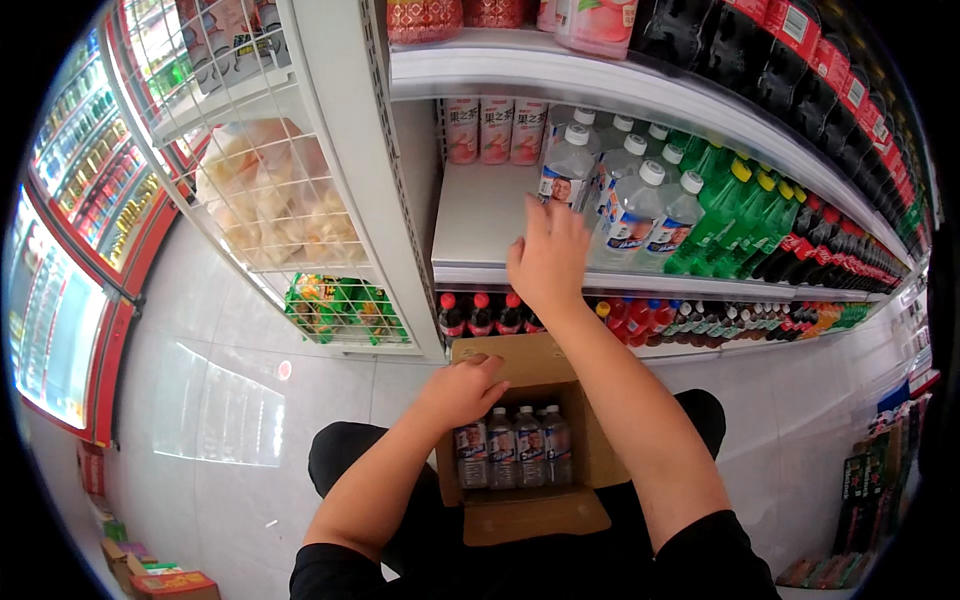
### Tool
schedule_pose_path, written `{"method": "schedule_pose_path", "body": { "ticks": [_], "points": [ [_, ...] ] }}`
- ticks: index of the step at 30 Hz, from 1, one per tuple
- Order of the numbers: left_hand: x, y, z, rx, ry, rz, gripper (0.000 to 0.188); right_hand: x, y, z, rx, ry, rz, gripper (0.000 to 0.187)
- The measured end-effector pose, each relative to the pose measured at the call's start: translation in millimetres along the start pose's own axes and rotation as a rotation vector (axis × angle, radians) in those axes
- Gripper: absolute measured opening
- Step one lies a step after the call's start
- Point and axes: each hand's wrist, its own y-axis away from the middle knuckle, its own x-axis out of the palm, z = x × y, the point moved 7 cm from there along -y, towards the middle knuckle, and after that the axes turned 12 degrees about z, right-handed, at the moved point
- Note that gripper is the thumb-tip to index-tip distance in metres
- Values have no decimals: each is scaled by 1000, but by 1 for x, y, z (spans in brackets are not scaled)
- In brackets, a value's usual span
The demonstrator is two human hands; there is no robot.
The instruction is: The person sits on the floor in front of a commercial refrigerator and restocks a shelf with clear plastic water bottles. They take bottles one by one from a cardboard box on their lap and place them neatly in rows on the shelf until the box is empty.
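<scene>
A white shelving unit (600,75) fills the upper right, its shelves lined with drinks. Glass-fronted refrigerators (112,360) with red frames stand along the far left, across the pale tiled floor (775,420). Between them and the shelves is a white wire-grid rack (225,104) holding bagged goods.

An open cardboard box (535,515) sits between the person's black-clad knees, flaps spread. Inside, clear bottles (502,450) with pale caps and blue-and-white labels stand upright.

The left hand (460,392) lies at the box's upper left edge, fingers bent over the raised flap; whether it pinches the cardboard cannot be told. The right hand (552,250) reaches to the middle shelf (480,222), its fingers at the label of an upright white-capped bottle (570,165); whether they grip it or merely touch it cannot be told.

That bottle stands at the left front of a cluster of matching bottles (628,215), right of the bare stretch of shelf. Green bottles (725,215) with yellow caps come next, then dark cola bottles (830,250). Pink-and-white drink cartons (496,130) stand at the back left, smaller red-capped bottles (480,318) below.
</scene>
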Motion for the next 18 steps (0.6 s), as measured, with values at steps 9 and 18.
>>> {"method": "schedule_pose_path", "body": {
  "ticks": [9,18],
  "points": [
    [6,-1,0,-29,-51,59,40,36,-20,-17,228,82,411,73],
    [14,0,2,-24,-68,120,36,33,2,-33,316,92,439,74]
  ]
}}
